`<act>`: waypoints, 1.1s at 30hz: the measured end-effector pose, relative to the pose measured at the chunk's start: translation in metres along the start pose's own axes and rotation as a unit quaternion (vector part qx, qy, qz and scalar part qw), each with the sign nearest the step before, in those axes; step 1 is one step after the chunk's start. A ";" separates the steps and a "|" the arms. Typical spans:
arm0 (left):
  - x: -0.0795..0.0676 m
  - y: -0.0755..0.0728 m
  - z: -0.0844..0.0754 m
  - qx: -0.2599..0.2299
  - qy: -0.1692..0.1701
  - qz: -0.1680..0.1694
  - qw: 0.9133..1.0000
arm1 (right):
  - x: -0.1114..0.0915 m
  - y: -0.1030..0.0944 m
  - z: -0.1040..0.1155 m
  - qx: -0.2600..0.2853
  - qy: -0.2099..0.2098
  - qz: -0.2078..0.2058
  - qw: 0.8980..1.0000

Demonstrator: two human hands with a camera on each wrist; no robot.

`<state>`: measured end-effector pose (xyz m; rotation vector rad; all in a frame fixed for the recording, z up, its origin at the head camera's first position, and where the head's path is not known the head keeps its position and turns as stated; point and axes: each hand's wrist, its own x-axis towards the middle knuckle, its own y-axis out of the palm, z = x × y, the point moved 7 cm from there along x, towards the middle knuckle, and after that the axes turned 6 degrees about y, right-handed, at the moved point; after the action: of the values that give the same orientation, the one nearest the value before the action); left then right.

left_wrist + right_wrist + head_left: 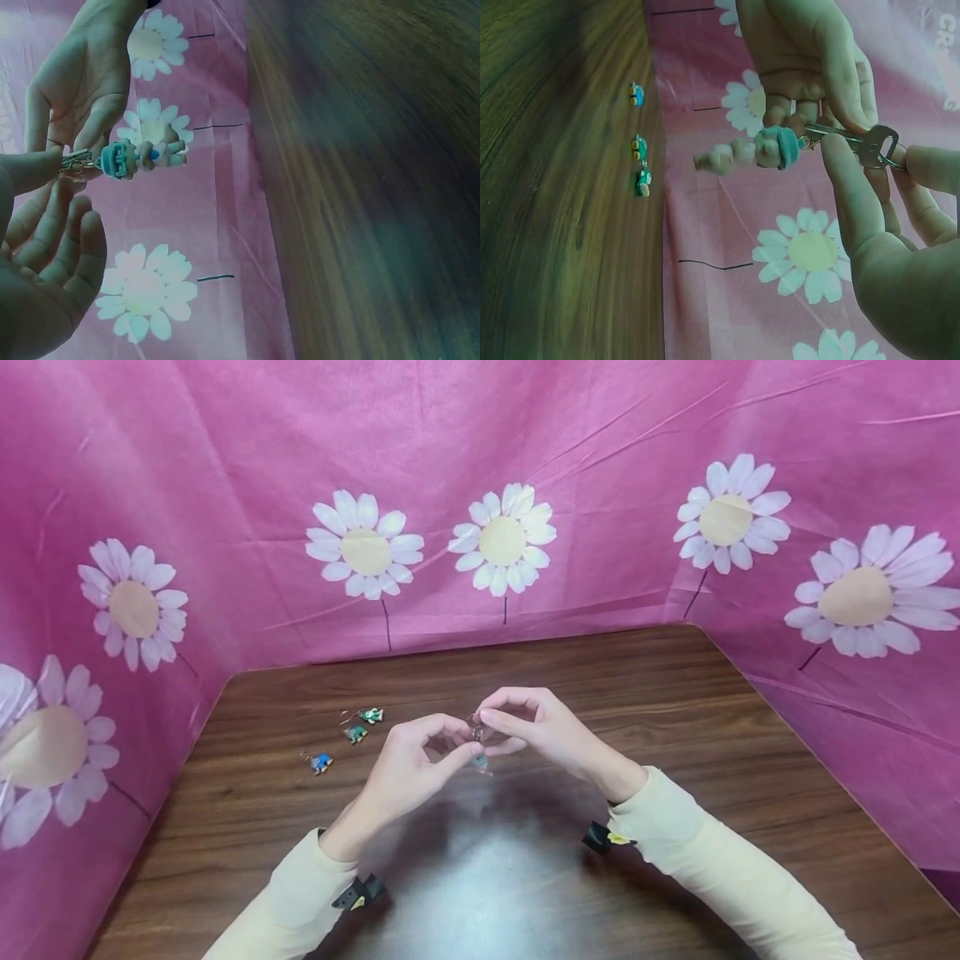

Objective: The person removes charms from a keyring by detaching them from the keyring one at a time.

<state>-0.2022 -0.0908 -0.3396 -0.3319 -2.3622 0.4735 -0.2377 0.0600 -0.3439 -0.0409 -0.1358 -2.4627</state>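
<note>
Both hands meet above the table around a keychain with a small figurine (739,152) in a turquoise cap (787,147). A metal key (876,146) hangs on its ring (895,157) beside the figurine's clasp. My left hand (416,760) pinches the metal parts between thumb and fingers, near the clasp. With thumb and fingertips, my right hand (558,739) holds the ring end by the key's head. The figurine dangles free below the fingers. In the head view the fingers partly hide the key and ring.
Three more figurine keychains lie left on the wooden table (750,827): a green one (371,716), another green one (356,734) and a blue one (321,763). A pink cloth with daisies (600,427) stands around the table's back and sides.
</note>
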 end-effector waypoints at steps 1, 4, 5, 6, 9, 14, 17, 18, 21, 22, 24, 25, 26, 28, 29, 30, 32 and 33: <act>0.000 0.000 0.000 -0.003 0.000 0.000 1.000 | 0.000 -0.001 0.000 -0.001 -0.002 0.001 1.000; -0.002 0.001 0.000 -0.008 -0.001 0.001 1.000 | -0.001 -0.001 -0.001 -0.009 -0.007 0.007 1.000; -0.003 0.000 -0.001 -0.008 -0.001 0.000 1.000 | -0.001 -0.001 -0.001 -0.013 -0.008 0.009 1.000; -0.003 0.000 -0.001 -0.005 0.002 0.000 1.000 | -0.001 -0.001 -0.001 -0.019 -0.008 0.010 1.000; -0.004 -0.001 -0.003 -0.010 0.011 -0.003 1.000 | -0.002 -0.001 -0.001 -0.048 -0.011 0.007 0.999; -0.004 -0.003 -0.005 -0.015 0.019 -0.017 1.000 | -0.003 -0.004 -0.001 -0.098 -0.011 -0.010 0.995; -0.004 -0.004 -0.004 -0.030 0.011 -0.019 0.999 | -0.003 -0.005 -0.002 -0.095 -0.003 -0.009 0.995; -0.004 -0.004 -0.004 -0.038 0.007 -0.017 0.999 | -0.003 -0.006 -0.003 -0.092 -0.001 -0.007 0.996; -0.002 -0.004 -0.003 -0.080 -0.007 -0.010 0.997 | -0.003 -0.007 -0.002 -0.090 0.003 -0.008 0.996; -0.002 -0.004 -0.002 -0.092 -0.013 -0.009 0.996 | -0.003 -0.007 -0.002 -0.093 0.003 -0.008 0.996; -0.002 -0.002 0.000 -0.134 -0.029 -0.002 0.991 | -0.003 -0.007 -0.003 -0.095 0.006 -0.005 0.995; -0.003 -0.002 0.001 -0.144 -0.038 -0.001 0.989 | -0.003 -0.007 -0.004 -0.097 0.007 -0.002 0.995; -0.004 -0.001 0.002 -0.154 -0.047 0.002 0.987 | -0.003 -0.007 -0.005 -0.099 0.008 0.001 0.995; -0.006 0.000 0.004 -0.179 -0.064 0.013 0.982 | -0.003 -0.006 -0.007 -0.098 0.008 0.011 0.995; -0.007 0.002 0.005 -0.195 -0.072 0.021 0.978 | -0.003 -0.004 -0.007 -0.097 0.007 0.017 0.995; -0.008 0.003 0.006 -0.206 -0.077 0.029 0.975 | -0.003 -0.004 -0.007 -0.097 0.004 0.022 0.995; -0.008 0.005 0.007 -0.234 -0.084 0.047 0.967 | -0.003 -0.003 -0.007 -0.098 -0.001 0.027 0.995; -0.008 0.006 0.007 -0.254 -0.088 0.058 0.961 | -0.002 -0.003 -0.007 -0.098 -0.004 0.028 0.995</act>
<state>-0.2010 -0.0895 -0.3519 -0.6905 -2.6262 -0.0681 -0.2375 0.0628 -0.3509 -0.1366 0.1027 -2.4115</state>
